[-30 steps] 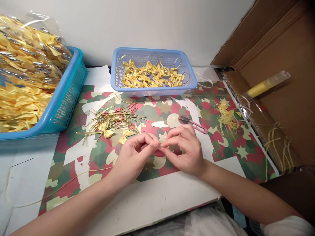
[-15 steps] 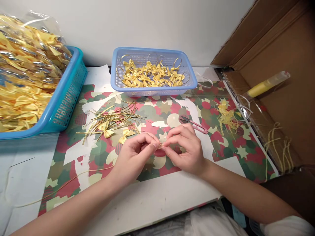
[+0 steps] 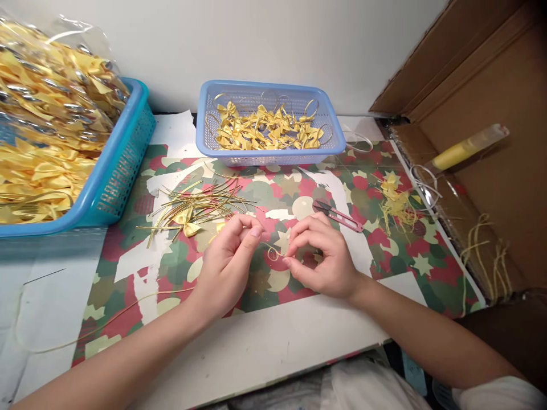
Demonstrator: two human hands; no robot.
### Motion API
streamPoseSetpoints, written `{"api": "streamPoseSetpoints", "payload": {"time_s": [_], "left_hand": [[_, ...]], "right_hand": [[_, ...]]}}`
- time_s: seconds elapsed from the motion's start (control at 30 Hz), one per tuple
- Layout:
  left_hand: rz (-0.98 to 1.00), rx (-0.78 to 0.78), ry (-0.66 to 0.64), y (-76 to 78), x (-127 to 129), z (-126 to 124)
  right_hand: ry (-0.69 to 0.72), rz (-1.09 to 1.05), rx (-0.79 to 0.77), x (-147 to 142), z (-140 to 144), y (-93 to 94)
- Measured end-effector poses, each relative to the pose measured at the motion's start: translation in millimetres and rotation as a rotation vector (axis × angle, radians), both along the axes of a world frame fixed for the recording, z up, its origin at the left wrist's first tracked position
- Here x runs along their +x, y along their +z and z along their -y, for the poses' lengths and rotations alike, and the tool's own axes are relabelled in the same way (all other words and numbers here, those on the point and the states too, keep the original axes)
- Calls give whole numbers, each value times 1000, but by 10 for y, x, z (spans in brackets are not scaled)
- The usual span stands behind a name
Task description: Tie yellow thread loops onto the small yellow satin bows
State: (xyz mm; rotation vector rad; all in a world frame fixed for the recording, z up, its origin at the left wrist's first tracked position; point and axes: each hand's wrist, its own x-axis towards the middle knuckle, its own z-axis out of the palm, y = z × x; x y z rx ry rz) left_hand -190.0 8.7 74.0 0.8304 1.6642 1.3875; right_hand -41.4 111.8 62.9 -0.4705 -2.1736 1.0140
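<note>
My left hand (image 3: 233, 259) pinches a thin yellow thread between thumb and forefinger. My right hand (image 3: 322, 259) grips the same thread between its fingertips, and a small loop of thread (image 3: 273, 254) stands out beside them. From the left hand the thread (image 3: 123, 312) trails over the table to a needle (image 3: 45, 276) at the far left. Beyond my left hand lie gold cords (image 3: 205, 196) in a loose pile, with a yellow satin bow (image 3: 188, 223) on it. Another bow is mostly hidden behind that hand. Pink-handled thread snips (image 3: 339, 216) rest just past my right hand.
A blue basket (image 3: 269, 153) at the back holds bows with cord loops. At left, a larger blue basket (image 3: 123, 154) is heaped with bows and a plastic bag. Thread scraps (image 3: 397, 208) lie on the right. A cardboard wall (image 3: 482, 85) bounds that side.
My left hand has drawn back left from my right fingertips, and a small thread loop now shows between them. The right hand has barely moved. The view has shifted slightly.
</note>
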Motion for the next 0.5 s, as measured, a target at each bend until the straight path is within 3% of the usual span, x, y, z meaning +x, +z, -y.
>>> {"api": "streamPoseSetpoints", "payload": {"time_s": [0.13,0.37,0.5], "left_hand": [[24,91,-18,-9,9,15],[-24,202,-249,-1,27,40],[-77,185,-240,12,25,32]], "right_hand": [[113,27,-102,18,-16,18],[167,60,-373,9,-21,33],[298,116,-654,-26,18,4]]}}
